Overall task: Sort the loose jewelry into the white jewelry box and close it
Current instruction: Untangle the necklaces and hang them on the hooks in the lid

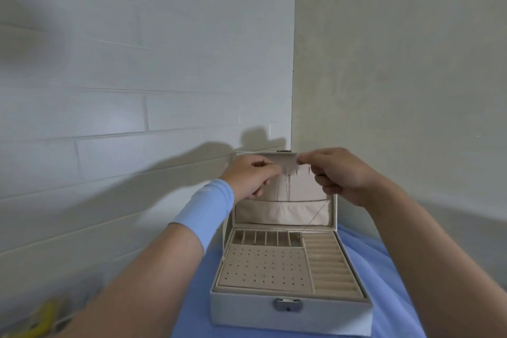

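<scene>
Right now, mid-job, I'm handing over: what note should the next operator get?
Left hand: fingers curled at the hooks in the lid; too blurred to tell what it pinches.
Right hand: pinches a necklace whose chain trails down to the small compartments.
Box: open on the blue cloth, lid upright.
Done: box open, necklace up at the lid.
Left: hang the necklace, sort any other loose jewelry (none in view), close the box.

At 12 o'clock of the white jewelry box (pixel 247 307), the left grip (pixel 252 175) and right grip (pixel 340 175) are pinching a necklace (pixel 318 211) before its raised lid (pixel 274 214).
</scene>
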The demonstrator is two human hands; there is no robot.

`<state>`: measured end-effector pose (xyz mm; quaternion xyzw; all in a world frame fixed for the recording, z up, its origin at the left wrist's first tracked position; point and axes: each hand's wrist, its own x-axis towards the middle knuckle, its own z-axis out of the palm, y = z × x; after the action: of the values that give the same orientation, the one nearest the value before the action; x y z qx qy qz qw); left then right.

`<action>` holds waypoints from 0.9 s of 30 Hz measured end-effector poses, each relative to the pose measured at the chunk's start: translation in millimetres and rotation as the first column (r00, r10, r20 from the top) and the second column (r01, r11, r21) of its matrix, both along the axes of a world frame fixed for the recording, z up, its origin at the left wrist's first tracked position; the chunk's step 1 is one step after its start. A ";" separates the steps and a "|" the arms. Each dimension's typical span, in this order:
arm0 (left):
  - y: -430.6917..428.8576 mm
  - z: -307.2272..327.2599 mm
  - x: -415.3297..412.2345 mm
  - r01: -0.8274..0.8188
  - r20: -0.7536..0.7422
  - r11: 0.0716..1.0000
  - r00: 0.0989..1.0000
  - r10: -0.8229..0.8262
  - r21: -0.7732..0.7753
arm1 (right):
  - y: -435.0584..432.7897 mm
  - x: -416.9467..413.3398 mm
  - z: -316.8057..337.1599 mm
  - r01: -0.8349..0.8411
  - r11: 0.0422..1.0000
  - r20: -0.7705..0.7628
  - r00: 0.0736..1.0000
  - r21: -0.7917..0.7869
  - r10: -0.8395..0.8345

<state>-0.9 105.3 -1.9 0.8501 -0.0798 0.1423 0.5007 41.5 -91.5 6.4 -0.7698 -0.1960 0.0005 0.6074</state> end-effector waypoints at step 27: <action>-44.4 -46.7 71.6 -0.283 -0.073 0.959 0.956 0.285 0.027 | 15.7 59.1 -42.8 0.479 0.798 0.348 0.866 -0.367 -0.360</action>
<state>70.7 60.9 -48.7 0.8616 0.0611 0.1795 0.4708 100.6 -75.7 -36.4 -0.9042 -0.0919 -0.1918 0.3704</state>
